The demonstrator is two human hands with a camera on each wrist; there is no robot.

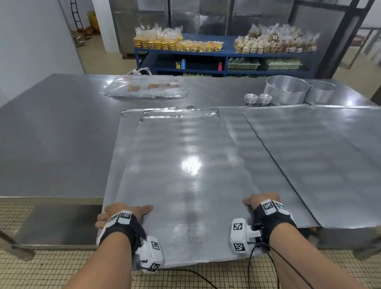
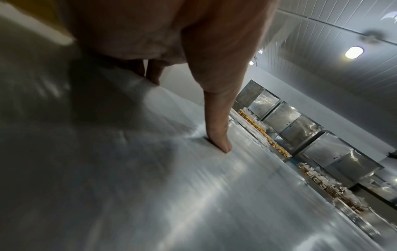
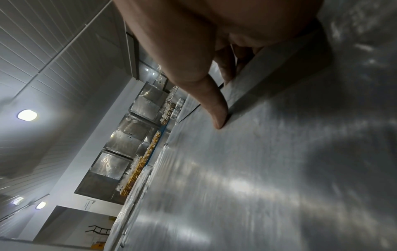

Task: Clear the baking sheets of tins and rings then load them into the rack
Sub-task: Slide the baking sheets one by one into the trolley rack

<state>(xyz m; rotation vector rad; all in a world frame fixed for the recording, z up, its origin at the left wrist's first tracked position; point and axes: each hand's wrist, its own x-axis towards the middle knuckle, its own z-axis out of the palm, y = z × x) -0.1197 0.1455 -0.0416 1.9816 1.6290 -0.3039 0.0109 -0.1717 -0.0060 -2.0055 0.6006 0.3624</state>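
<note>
A bare, shiny baking sheet point(image 1: 184, 180) lies on top of a stack of sheets point(image 1: 121, 151), its near end hanging past the table's front edge. My left hand point(image 1: 121, 214) grips its left edge, thumb point(image 2: 219, 135) pressed on top and fingers curled under. My right hand point(image 1: 262, 201) grips the right edge the same way, thumb point(image 3: 217, 110) flat on the metal. Another sheet point(image 1: 326, 153) lies to the right. Two large round tins point(image 1: 285, 89) and two small fluted tins point(image 1: 257, 99) stand on the table beyond the sheets.
The steel table point(image 1: 31, 142) stretches away to the left. A flat pack of plastic bags point(image 1: 146, 87) lies at its far side. A blue shelf point(image 1: 226, 51) with bagged baked goods and steel cabinets point(image 1: 205, 1) stand behind. The floor is tiled.
</note>
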